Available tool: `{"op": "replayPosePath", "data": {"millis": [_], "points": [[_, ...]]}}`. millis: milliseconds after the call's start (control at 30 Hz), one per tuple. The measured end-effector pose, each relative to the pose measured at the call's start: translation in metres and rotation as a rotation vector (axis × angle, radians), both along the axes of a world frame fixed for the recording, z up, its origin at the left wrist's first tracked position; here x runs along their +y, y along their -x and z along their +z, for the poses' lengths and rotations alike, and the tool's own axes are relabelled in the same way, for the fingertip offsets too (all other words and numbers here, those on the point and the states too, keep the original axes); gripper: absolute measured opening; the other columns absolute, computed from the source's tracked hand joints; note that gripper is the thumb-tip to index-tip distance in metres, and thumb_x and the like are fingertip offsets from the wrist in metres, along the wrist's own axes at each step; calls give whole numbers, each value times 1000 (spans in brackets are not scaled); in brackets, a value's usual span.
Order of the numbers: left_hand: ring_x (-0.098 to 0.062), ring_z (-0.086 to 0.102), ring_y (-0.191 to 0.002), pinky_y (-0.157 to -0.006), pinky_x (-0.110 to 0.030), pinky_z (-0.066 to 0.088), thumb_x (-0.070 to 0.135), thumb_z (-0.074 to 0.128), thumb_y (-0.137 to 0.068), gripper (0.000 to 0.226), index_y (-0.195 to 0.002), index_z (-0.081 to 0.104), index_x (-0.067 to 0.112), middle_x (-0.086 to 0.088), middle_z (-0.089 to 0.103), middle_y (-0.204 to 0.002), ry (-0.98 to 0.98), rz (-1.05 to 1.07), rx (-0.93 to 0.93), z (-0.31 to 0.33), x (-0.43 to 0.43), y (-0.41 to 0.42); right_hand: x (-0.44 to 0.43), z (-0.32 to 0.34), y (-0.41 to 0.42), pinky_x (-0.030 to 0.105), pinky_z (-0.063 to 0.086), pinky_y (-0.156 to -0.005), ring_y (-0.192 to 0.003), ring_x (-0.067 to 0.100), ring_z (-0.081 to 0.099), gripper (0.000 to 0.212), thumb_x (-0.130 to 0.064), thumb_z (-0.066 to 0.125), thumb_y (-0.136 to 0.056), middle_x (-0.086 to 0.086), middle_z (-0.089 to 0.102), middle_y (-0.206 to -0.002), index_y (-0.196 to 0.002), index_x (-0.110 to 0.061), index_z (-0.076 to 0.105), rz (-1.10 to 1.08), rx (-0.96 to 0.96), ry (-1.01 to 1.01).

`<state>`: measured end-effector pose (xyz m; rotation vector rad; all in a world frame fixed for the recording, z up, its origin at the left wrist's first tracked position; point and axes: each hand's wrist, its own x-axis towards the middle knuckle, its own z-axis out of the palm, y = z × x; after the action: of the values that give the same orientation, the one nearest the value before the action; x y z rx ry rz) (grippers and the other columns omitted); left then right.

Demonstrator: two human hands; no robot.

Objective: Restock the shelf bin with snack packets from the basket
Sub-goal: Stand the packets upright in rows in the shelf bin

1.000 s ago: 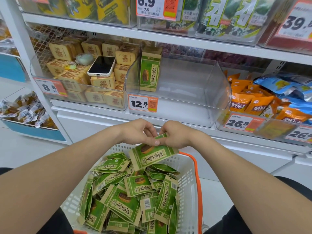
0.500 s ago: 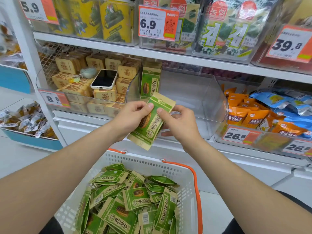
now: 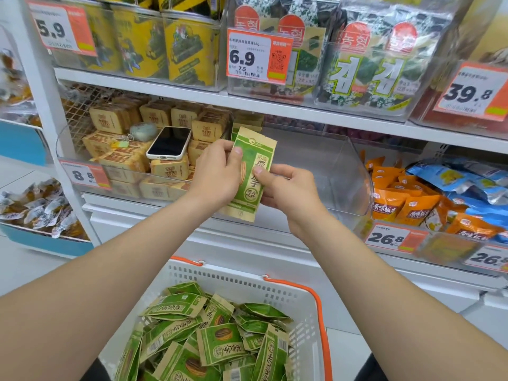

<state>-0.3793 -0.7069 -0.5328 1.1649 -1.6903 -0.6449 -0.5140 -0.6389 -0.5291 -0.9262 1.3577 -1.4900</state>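
**Green packet held upright in front of the clear bin**

Both hands hold one green snack packet at the front of the clear shelf bin. The left hand grips the left edge of the packet, with the thumb pressed on its front face. The right hand pinches the right edge, the thumb on the front and the other fingers curled behind. The packet stands almost upright, tilted a little to the right, and its top edge is near another green packet that already stands inside the bin at the left wall (only its top part is visible behind the held one). The rest of the bin looks empty.

Below, between the two forearms, the white basket with orange handles holds a loose pile of the same green packets. In the neighbour bin on the left, a phone lies on tan snack boxes.
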Motion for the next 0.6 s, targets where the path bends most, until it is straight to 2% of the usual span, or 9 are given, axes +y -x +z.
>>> {"op": "replayPosePath", "data": {"millis": [100, 167, 267, 367, 500, 600], "points": [[-19, 56, -115, -101, -35, 41, 26, 45, -110, 28, -114, 70, 18, -4, 68, -117, 112, 57, -127, 9, -13, -5, -19, 2, 6, 31, 63, -65, -80, 27, 78, 17, -12, 75, -97, 16, 80, -96, -109, -1, 75, -76, -102, 34], [-27, 47, -124, -105, -38, 34, 20, 43, -109, 30, -122, 69, 15, -8, 59, -127, 187, 124, -245, 11, -19, -10, -34, 0, 13, 35, 65, -69, -84, 26, 79, 20, -13, 77, -95, 14, 80, -95, -110, -1, 74, -169, -141, 52], [-34, 41, -131, -109, -49, 33, 18, 48, -103, 33, -133, 61, 14, -10, 50, -139, 163, 156, -466, 3, -26, -13, -59, -10, 26, 40, 65, -80, -92, 27, 79, 32, -21, 83, -91, 8, 81, -92, -116, -6, 70, -319, -90, 51], [-35, 35, -141, -115, -54, 30, 18, 49, -100, 42, -141, 54, 11, -10, 40, -155, 77, 94, -649, -7, -31, -14, -81, -22, 35, 47, 63, -88, -88, 21, 78, 40, -29, 86, -85, 2, 79, -88, -116, -16, 64, -397, 144, 37], [-36, 25, -150, -117, -58, 27, 11, 57, -90, 53, -143, 52, 9, -9, 20, -170, 65, 60, -799, -13, -40, -14, -102, -31, 33, 46, 60, -91, -101, 24, 70, 31, -26, 86, -84, 0, 74, -92, -108, -20, 68, -236, 601, -78], [-38, 26, -148, -115, -57, 30, 9, 57, -90, 48, -138, 57, 9, -8, 16, -171, 84, 56, -829, -14, -46, -13, -117, -31, 26, 43, 58, -93, -108, 26, 65, 34, -24, 83, -88, 3, 70, -99, -117, -16, 69, -189, 705, -99]]}}
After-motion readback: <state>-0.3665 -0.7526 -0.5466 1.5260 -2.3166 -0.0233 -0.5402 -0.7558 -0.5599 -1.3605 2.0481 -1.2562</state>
